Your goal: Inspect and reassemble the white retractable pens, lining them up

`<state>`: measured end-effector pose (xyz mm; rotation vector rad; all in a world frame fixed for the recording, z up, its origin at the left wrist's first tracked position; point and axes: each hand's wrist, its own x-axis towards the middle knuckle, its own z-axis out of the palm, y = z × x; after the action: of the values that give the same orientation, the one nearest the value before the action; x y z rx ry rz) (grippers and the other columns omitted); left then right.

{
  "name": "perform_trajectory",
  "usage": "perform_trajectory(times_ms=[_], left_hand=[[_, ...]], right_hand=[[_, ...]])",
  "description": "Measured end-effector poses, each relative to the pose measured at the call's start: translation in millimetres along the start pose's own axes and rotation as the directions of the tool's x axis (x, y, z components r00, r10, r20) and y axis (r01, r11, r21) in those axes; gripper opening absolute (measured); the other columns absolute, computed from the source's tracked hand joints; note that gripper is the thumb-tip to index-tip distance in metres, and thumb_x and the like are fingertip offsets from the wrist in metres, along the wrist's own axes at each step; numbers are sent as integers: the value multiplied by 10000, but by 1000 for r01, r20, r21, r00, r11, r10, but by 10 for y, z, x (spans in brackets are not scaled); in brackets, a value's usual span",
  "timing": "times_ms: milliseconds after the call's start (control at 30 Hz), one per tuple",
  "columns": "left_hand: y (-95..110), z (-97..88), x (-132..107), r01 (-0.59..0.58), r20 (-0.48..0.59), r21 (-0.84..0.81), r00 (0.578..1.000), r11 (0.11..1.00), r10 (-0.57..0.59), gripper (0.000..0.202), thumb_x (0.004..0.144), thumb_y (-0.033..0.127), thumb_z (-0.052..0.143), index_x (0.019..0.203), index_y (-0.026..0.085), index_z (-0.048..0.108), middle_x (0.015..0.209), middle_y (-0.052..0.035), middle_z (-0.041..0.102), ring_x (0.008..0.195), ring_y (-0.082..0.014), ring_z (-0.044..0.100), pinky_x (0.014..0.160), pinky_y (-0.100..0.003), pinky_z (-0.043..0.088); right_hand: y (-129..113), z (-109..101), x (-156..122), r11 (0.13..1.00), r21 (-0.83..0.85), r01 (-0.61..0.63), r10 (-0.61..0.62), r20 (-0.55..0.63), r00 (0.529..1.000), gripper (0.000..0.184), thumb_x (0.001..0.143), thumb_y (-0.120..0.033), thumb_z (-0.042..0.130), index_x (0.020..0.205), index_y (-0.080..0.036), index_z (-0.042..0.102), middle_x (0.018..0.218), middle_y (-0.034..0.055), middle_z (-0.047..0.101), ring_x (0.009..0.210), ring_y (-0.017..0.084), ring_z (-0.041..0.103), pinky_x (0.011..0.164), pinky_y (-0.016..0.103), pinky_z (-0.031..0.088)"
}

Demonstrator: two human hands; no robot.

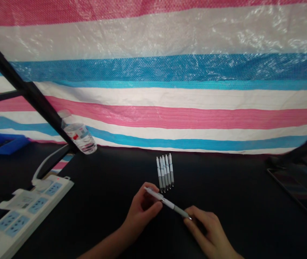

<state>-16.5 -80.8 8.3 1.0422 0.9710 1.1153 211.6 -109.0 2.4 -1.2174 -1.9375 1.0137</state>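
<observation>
A white pen with a grey grip (171, 204) is held slantwise between my two hands, above the black table. My left hand (144, 207) is closed around its upper, clicker end, thumb and fingers pinching it. At the lower end, my right hand (206, 226) pinches the metal tip between thumb and forefinger. Just beyond my hands, several similar white and grey pens (165, 172) lie side by side in a row, tips toward me.
A white power strip (32, 212) with a plugged-in cable lies at left. Behind it a clear water bottle (82, 138) leans by a black metal frame (32, 93). A blue tray (4, 144) sits far left, a dark tablet-like device (299, 194) at right. Striped plastic sheeting (169, 97) hangs behind.
</observation>
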Motion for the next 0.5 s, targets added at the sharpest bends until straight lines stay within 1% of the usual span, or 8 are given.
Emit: perform_trajectory(times_ms=[67, 133, 167, 233, 300, 400, 467, 500], left_hand=[[-6, 27, 16, -35, 6, -12, 999, 999, 35, 250, 748, 336, 791, 885, 187, 644, 770, 6, 562, 664, -124, 508, 602, -226, 420], [-9, 42, 33, -62, 46, -18, 997, 998, 63, 199, 790, 339, 756, 858, 172, 672, 825, -23, 594, 732, -147, 541, 676, -256, 447], [-9, 43, 42, -61, 68, -30, 996, 998, 63, 187, 815, 339, 733, 877, 170, 680, 850, -37, 617, 764, -159, 561, 710, -270, 456], [1, 36, 65, -35, 87, -64, 995, 997, 40, 192, 853, 327, 697, 972, 176, 683, 883, -56, 656, 826, -182, 605, 774, -298, 472], [24, 24, 90, -14, 65, -92, 998, 996, 20, 295, 854, 309, 699, 1122, 197, 647, 903, -51, 664, 848, -194, 639, 805, -321, 491], [73, 11, 123, -21, 22, -101, 999, 995, 23, 618, 822, 293, 732, 1374, 261, 457, 900, -20, 642, 773, -187, 664, 750, -339, 534], [98, 4, 136, -21, 23, -97, 999, 995, 23, 735, 806, 285, 743, 1428, 285, 351, 883, -9, 641, 725, -186, 669, 698, -343, 554], [105, 1, 139, -19, 28, -89, 999, 996, 22, 733, 803, 278, 744, 1418, 284, 344, 874, -7, 642, 715, -189, 672, 682, -345, 561]], right_hand=[[-19, 36, 7, 1000, 5, -1, 1, 38, 999, 233, 958, -368, 508, 826, -216, 625, 624, -27, 512, 541, 120, 473, 537, 235, 358], [-46, 61, 12, 1000, 6, -18, 17, 87, 996, 209, 949, -370, 523, 857, -219, 634, 630, -29, 522, 539, 118, 478, 534, 232, 351], [-60, 68, 13, 999, 8, -35, 34, 115, 993, 197, 946, -376, 527, 900, -221, 640, 637, -28, 533, 543, 120, 485, 531, 232, 347], [-79, 74, 12, 997, 14, -75, 72, 162, 984, 215, 948, -391, 521, 1019, -225, 637, 646, -28, 545, 550, 126, 496, 526, 234, 341], [-82, 73, 6, 995, 11, -104, 100, 179, 979, 263, 962, -403, 493, 1115, -228, 615, 638, -35, 527, 550, 129, 493, 528, 238, 334], [-60, 74, -3, 994, 0, -111, 109, 168, 980, 295, 982, -409, 451, 1158, -223, 597, 625, -46, 490, 543, 125, 470, 535, 245, 320], [-45, 76, -4, 993, -1, -114, 113, 162, 980, 306, 990, -409, 432, 1171, -216, 586, 623, -50, 475, 541, 122, 458, 536, 246, 314], [-41, 78, -3, 993, -2, -115, 114, 161, 980, 309, 992, -409, 426, 1172, -212, 583, 622, -52, 468, 541, 121, 455, 538, 247, 312]])
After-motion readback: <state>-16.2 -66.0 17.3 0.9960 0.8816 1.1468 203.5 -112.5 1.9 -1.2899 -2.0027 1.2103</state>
